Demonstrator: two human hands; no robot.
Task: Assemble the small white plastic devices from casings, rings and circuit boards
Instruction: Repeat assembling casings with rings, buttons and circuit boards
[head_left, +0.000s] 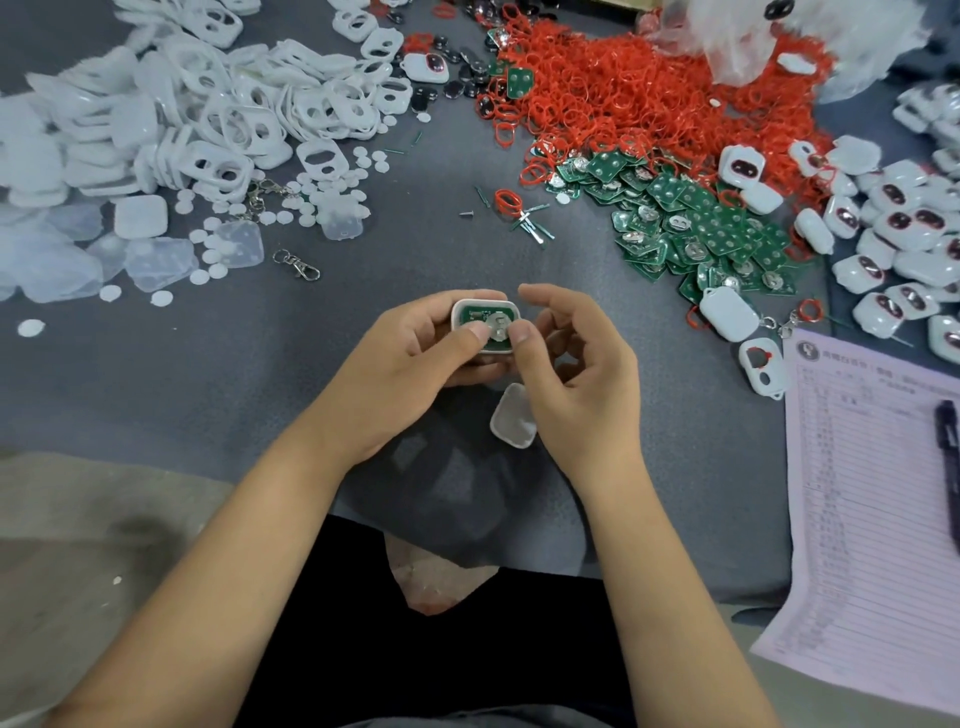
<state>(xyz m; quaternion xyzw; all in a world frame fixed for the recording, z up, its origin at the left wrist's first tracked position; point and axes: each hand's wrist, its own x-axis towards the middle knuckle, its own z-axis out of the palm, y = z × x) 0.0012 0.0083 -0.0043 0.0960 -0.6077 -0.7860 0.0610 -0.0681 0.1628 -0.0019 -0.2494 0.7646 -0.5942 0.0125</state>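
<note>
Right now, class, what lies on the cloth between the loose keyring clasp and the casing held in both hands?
In the head view, only bare grey cloth lies between the keyring clasp and the casing.

Casings (171, 119) left, circuit boards (691, 228) right
</note>
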